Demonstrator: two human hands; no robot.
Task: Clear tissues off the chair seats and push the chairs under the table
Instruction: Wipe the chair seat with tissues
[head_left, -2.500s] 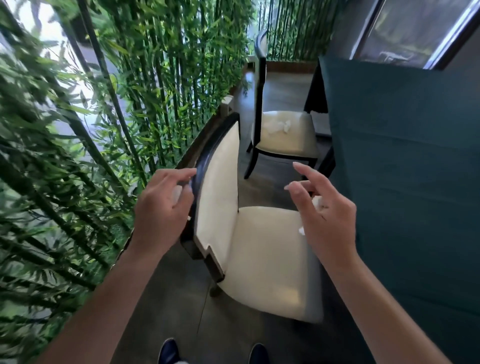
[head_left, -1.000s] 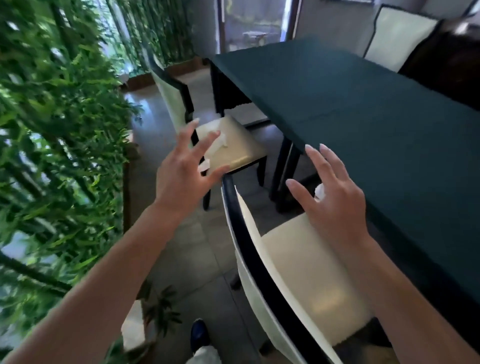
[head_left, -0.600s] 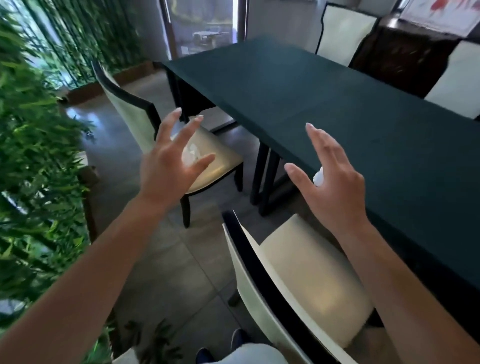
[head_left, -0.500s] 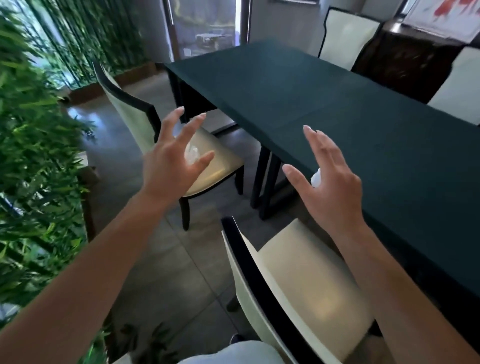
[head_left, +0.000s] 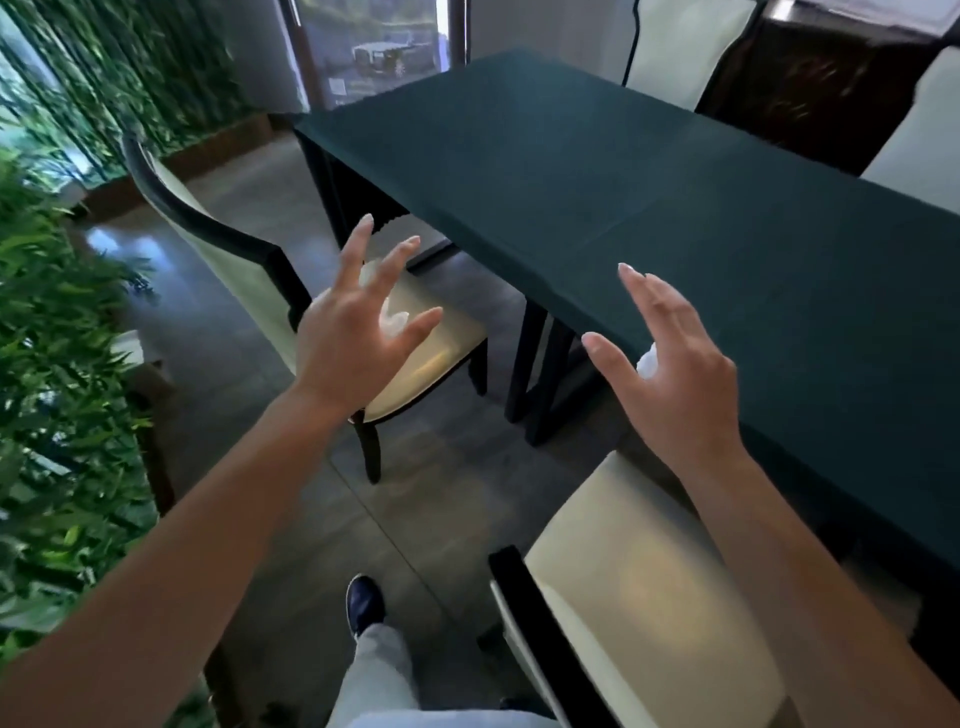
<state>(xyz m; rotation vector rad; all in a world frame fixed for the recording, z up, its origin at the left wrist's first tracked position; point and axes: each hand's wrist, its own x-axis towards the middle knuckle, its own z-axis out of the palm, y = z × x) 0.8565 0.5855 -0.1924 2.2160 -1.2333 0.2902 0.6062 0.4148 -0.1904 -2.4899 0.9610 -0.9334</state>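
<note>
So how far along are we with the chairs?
Near chair: seat looks clear, partly under the table. The right hand cups a white tissue wad; the left hand is open. Left: the tissue on the far chair, which stands pulled out.

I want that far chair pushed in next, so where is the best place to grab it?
Probably the far chair by the dark curved top rail of its back, from behind, the plant side. The seat faces the table, so pushing there should drive it straight under. Lift the tissue off the seat first; the left hand is nearest.
</note>
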